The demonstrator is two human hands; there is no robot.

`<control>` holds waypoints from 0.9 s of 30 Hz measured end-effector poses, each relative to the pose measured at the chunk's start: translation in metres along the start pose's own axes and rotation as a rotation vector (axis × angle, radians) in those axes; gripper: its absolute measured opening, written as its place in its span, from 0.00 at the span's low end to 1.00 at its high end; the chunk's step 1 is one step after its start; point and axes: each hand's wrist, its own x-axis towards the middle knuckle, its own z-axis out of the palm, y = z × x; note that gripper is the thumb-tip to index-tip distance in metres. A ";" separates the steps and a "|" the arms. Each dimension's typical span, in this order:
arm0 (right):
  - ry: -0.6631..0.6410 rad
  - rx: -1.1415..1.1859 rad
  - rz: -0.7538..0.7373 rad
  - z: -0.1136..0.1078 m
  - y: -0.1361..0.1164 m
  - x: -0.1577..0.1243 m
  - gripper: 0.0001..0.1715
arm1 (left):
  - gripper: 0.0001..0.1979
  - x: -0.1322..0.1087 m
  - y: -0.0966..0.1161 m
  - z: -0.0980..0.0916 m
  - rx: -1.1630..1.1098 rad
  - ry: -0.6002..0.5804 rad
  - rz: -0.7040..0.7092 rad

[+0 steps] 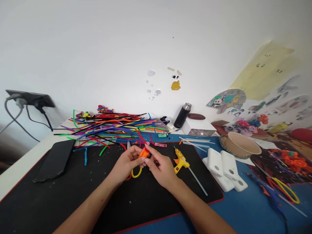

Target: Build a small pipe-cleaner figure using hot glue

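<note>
My left hand (126, 163) and my right hand (159, 167) meet over the black mat (73, 191), fingers pinched together on a small orange pipe-cleaner piece (143, 152). A red pipe-cleaner strand rises from the piece toward the pile. Under my left hand lie scissors with yellow and red handles (136, 174). A yellow glue gun (180, 161) lies just right of my right hand, with a clear glue stick (198, 182) sticking out of its back.
A big pile of coloured pipe cleaners (112, 128) fills the back of the table. A black phone (55, 160) lies at the left. White boxes (223, 169), a brown bowl (240, 144), a black flask (182, 115) and craft clutter stand at the right.
</note>
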 end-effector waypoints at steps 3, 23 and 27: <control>0.068 0.021 0.019 -0.002 0.001 0.000 0.26 | 0.19 -0.001 0.001 0.000 -0.021 -0.007 -0.011; 0.146 0.134 0.029 -0.007 0.002 0.001 0.17 | 0.18 -0.006 0.009 0.001 -0.107 -0.089 -0.112; 0.149 0.081 0.020 -0.007 0.004 0.001 0.17 | 0.18 -0.006 0.010 0.001 -0.116 -0.091 -0.103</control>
